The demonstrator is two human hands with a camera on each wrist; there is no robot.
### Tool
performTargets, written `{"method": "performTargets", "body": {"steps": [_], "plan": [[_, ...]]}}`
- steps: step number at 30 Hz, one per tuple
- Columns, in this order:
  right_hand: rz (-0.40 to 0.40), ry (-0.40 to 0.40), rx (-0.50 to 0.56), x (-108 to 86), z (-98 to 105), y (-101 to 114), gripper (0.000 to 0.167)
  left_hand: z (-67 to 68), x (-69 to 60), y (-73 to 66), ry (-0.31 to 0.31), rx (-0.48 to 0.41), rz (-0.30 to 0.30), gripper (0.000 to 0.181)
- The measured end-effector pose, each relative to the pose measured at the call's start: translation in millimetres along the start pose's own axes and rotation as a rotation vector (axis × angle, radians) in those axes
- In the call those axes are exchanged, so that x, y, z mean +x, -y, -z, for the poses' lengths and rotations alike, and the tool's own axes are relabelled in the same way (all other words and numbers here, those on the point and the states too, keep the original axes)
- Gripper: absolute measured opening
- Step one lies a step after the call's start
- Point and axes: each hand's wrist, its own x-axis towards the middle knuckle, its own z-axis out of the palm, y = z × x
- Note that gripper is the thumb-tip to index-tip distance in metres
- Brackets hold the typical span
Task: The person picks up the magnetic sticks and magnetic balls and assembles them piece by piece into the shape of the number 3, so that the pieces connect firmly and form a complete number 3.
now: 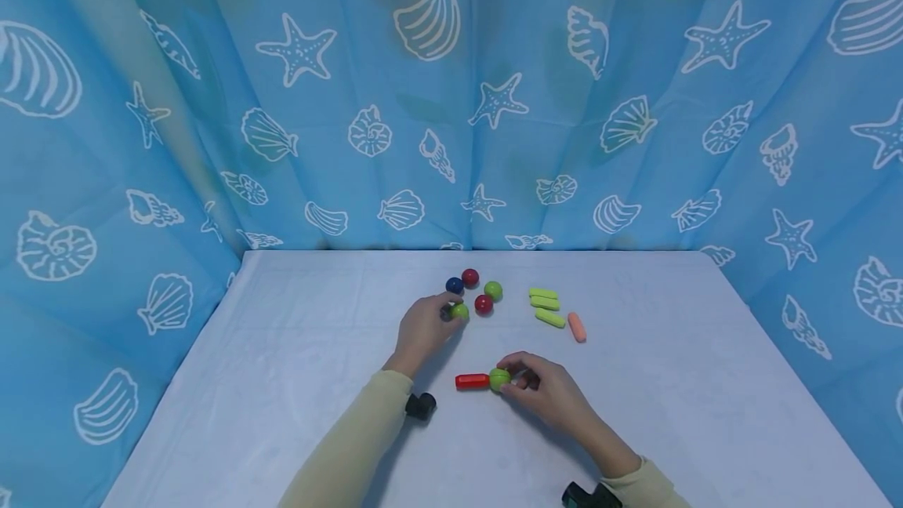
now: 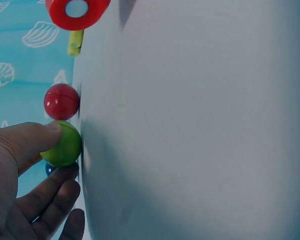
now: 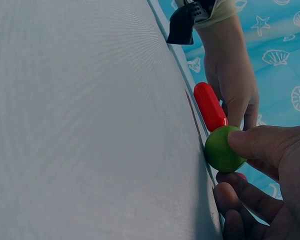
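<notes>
My left hand (image 1: 426, 329) pinches a green ball (image 1: 460, 312) between thumb and fingers, beside a blue ball (image 1: 455, 285) and a red ball (image 1: 484, 304). In the left wrist view the thumb lies on that green ball (image 2: 63, 144). Nearer the front, my right hand (image 1: 553, 392) pinches another green ball (image 1: 499, 379) at the right end of a red stick (image 1: 472, 382) lying on the white table. The right wrist view has this ball (image 3: 224, 149) against the end of the red stick (image 3: 210, 107).
Behind the left hand are another red ball (image 1: 469, 278) and a green ball (image 1: 493, 290). To their right lie several light green sticks (image 1: 549, 318) and an orange stick (image 1: 577, 328). A blue shell-patterned curtain (image 1: 437, 100) hangs around the white table (image 1: 282, 382).
</notes>
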Motion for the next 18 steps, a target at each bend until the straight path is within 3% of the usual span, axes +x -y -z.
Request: {"method": "performTargets", "body": {"steps": [10, 18], "plan": [[-0.008, 0.000, -0.004, 0.5, -0.2, -0.8, 0.028, 7.8, -6.9, 4.6, 0.023, -0.026, 0.002, 0.035], [-0.029, 0.001, -0.002, 1.0, -0.5, 0.9, 0.028, 17.3, -19.6, 7.5, 0.042, -0.036, 0.008, 0.033]]}}
